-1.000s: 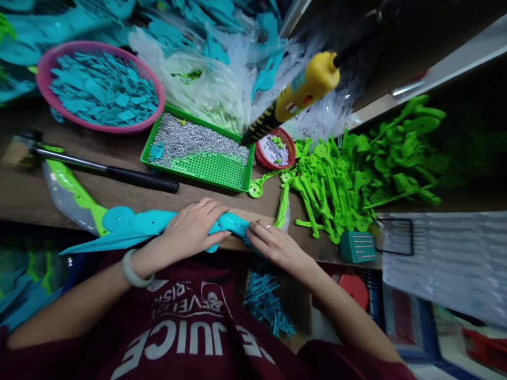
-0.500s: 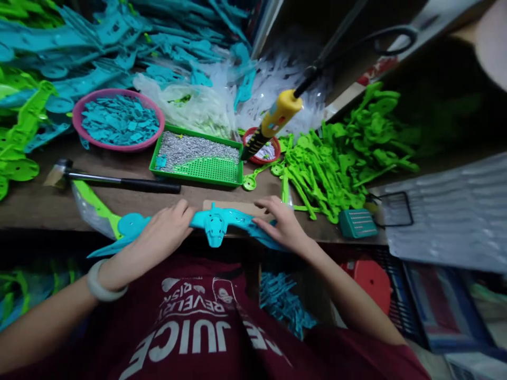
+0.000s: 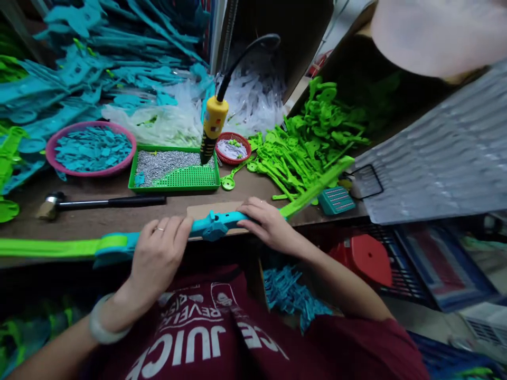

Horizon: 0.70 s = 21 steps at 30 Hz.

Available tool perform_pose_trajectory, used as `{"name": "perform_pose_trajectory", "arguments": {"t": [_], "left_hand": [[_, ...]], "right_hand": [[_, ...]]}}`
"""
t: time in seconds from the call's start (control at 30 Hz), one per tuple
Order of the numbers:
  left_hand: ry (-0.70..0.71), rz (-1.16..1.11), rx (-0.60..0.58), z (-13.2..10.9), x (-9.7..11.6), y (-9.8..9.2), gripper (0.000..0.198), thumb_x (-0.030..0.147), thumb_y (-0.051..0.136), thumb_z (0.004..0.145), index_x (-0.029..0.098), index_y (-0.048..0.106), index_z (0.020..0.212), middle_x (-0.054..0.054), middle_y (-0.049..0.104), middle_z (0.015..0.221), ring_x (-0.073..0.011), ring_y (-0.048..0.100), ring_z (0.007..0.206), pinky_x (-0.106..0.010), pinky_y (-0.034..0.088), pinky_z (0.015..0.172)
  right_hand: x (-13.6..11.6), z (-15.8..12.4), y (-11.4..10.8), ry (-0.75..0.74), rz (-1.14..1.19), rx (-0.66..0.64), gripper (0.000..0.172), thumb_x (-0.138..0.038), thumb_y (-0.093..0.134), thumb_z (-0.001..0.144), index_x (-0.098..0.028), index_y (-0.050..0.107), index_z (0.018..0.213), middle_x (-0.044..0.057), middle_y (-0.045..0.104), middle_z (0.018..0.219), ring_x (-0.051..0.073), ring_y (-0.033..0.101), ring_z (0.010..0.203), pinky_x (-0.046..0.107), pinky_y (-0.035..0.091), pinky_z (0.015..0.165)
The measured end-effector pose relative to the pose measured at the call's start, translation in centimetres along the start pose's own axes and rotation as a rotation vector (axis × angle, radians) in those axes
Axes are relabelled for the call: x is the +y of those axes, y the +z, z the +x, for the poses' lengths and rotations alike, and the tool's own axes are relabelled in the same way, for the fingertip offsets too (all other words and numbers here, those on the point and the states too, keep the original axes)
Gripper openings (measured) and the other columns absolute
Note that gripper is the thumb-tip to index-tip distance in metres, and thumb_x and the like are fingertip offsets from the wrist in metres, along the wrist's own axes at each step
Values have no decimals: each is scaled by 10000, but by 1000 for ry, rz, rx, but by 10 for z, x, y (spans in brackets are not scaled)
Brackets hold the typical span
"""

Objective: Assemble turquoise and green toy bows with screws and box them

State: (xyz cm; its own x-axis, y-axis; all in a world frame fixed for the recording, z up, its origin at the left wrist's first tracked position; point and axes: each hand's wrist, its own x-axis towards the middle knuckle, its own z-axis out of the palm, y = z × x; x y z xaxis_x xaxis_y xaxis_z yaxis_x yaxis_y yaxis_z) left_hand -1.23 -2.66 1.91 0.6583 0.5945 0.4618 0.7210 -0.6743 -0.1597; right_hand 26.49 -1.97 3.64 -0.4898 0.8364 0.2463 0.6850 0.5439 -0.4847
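Both hands hold a long toy bow [image 3: 216,226] with a blue plastic middle and bright green arms reaching out to left and right. Its narrow edge faces up, at the front edge of the workbench. My left hand [image 3: 160,253] is wrapped over the blue part, left of its raised centre, with a ring on one finger. My right hand [image 3: 265,224] grips the right end of the blue part, close to where the green arm begins. Under the bow's centre a piece of brown cardboard [image 3: 195,212] partly shows. The fingertips on the far side are hidden.
A yellow and black electric screwdriver [image 3: 214,124] hangs over a green tray [image 3: 178,188] of small screws. A hammer [image 3: 137,201] lies at left, near a pink basin [image 3: 89,173] of blue pieces. Green parts [image 3: 301,153] are piled at right, behind a teal box [image 3: 336,200].
The bow has turned from its face toward me to its edge up, and its green arms now extend to both sides. My hands stay on it; the view has shifted right.
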Motion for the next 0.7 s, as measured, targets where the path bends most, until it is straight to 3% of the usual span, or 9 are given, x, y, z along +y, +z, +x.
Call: {"name": "perform_pose_trajectory", "arguments": {"t": [0.13,0.17,0.23,0.3,0.37,0.43,0.5,0.6,0.7], "left_hand": [[-39,51,1,-27,-24,-5,252,92,439,951,130,640,1098,-115,680,908,-260,613,803,-385,450,731],[-89,95,-33,-42,-31,-12,239,116,440,965,150,656,1061,-97,678,872,-247,600,765,-376,438,711],[-334,151,-187,-85,-46,-33,242,206,442,1000,183,675,940,-59,655,773,-222,567,712,-357,416,684],[-781,159,-404,-151,-63,-66,328,346,448,1015,180,666,834,-53,639,752,-211,564,763,-351,421,738],[-1121,254,-513,-235,-67,-109,306,331,467,1003,115,667,916,-70,668,873,-200,570,872,-367,432,849],[-1389,306,-583,-313,-49,-150,236,250,540,957,55,644,1040,-74,675,961,-189,572,910,-381,444,891],[-1593,300,-620,-367,-17,-172,198,185,534,956,49,639,1054,-65,667,946,-184,596,871,-389,484,859],[-1765,176,-630,-404,23,-162,203,312,600,984,125,648,1045,-44,667,981,-180,648,860,-379,556,805],[-1845,-24,-599,-405,40,-130,322,374,642,966,149,616,1195,-82,650,1159,-211,661,980,-417,582,844]], "right_hand": [[-26,9,37,-195,-74,177,232,-277,491,1014,-114,645,1074,99,668,903,183,595,824,299,539,722],[-38,12,51,-253,-81,209,216,-243,501,1006,-107,640,1101,108,670,923,187,604,845,303,552,735],[-66,14,81,-407,-121,301,222,-170,571,959,-86,637,1153,137,669,990,215,620,943,335,569,817],[-91,8,110,-613,-162,388,272,-102,660,882,-69,660,1152,159,662,1048,252,616,1028,382,559,910],[-106,4,137,-831,-158,392,244,-55,671,850,-60,694,1093,165,661,1054,271,622,1034,403,561,921],[-115,3,161,-984,-129,306,214,-13,569,887,-43,703,1052,174,671,1026,272,641,996,397,584,855],[-117,2,178,-1035,-120,201,266,19,471,908,-15,691,1055,196,676,1026,284,652,989,392,599,798],[-108,-1,185,-990,-132,138,270,11,510,897,13,657,1123,220,660,1068,311,645,1024,409,609,800],[-90,-9,181,-845,-139,167,430,-39,626,867,13,584,1292,218,635,1084,307,643,1001,409,610,786]]}}
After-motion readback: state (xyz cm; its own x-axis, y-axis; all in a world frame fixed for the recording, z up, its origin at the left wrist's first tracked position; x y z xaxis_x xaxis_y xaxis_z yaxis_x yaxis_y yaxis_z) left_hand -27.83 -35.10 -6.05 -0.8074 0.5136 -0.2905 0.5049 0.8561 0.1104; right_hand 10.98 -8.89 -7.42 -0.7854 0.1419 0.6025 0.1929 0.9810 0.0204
